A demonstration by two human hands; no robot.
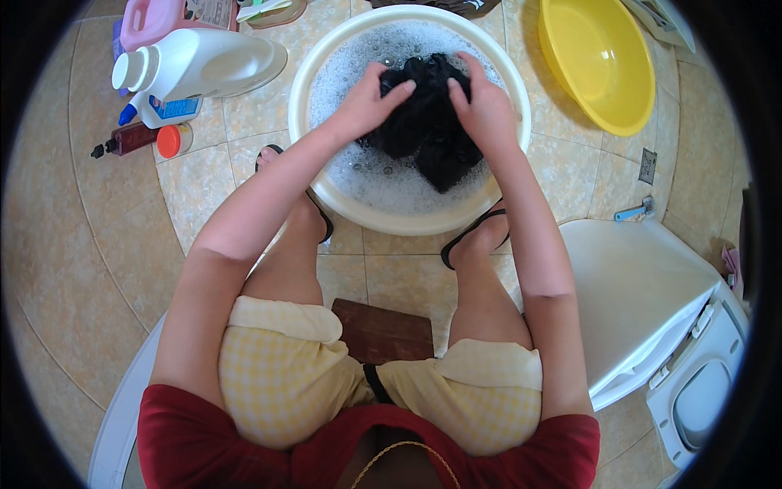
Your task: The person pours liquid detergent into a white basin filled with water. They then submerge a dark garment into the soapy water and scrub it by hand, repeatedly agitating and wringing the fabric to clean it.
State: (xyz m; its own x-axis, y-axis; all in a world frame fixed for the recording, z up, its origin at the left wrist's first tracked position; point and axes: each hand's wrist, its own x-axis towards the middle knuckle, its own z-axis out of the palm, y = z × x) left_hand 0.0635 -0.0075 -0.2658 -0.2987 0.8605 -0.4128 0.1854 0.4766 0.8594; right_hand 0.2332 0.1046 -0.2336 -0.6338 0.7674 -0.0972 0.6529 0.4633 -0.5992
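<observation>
A bunched black garment (419, 122) lies in sudsy water inside a round white basin (301, 90) on the tiled floor in front of me. My left hand (376, 96) grips the cloth at its left side, thumb on top and fingertips sunk into the folds. On the opposite side my right hand (482, 102) holds the cloth in the same way, its thumb pressing inward. The garment's exact kind cannot be made out; its lower end spreads over the foam (366, 183).
Left of the basin stand a white jug (212, 61), a pink jug (159, 20), a blue-capped bottle (167, 110), a dark red bottle (130, 138) and a red-lidded jar (173, 141). A yellow basin (603, 61) is at the right, above a white toilet (631, 285) and a blue-handled tool (634, 212).
</observation>
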